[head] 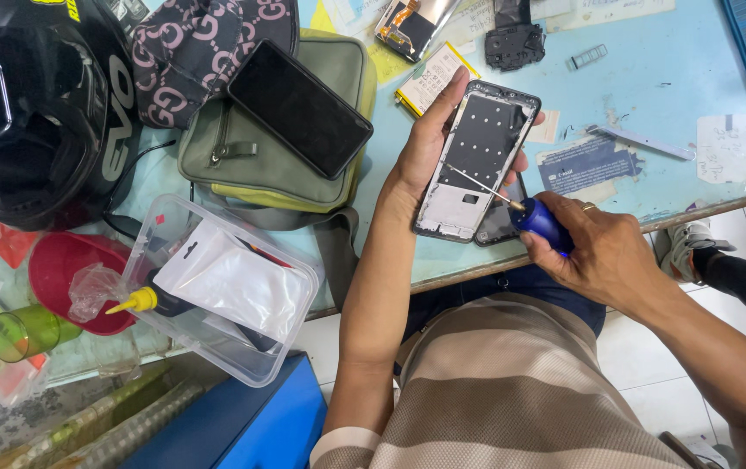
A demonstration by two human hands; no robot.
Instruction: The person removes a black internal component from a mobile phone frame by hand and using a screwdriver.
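Bright, even daylight is flooding the scene, and the pale blue table [694,78] is looking nearly washed out toward the upper right. Shadows are staying soft and short under the hands. The black helmet [34,113] is catching white glare on its visor. Focus is holding sharp across the centre; straight lines are bending slightly at the edges, and the bottom-left corner is going soft.

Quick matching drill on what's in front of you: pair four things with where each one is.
1. phone frame
2. screwdriver
3. black phone
4. helmet

a. far left of the table
b. on the green pouch
c. in the left hand
d. in the right hand

Pairs: 1-c, 2-d, 3-b, 4-a
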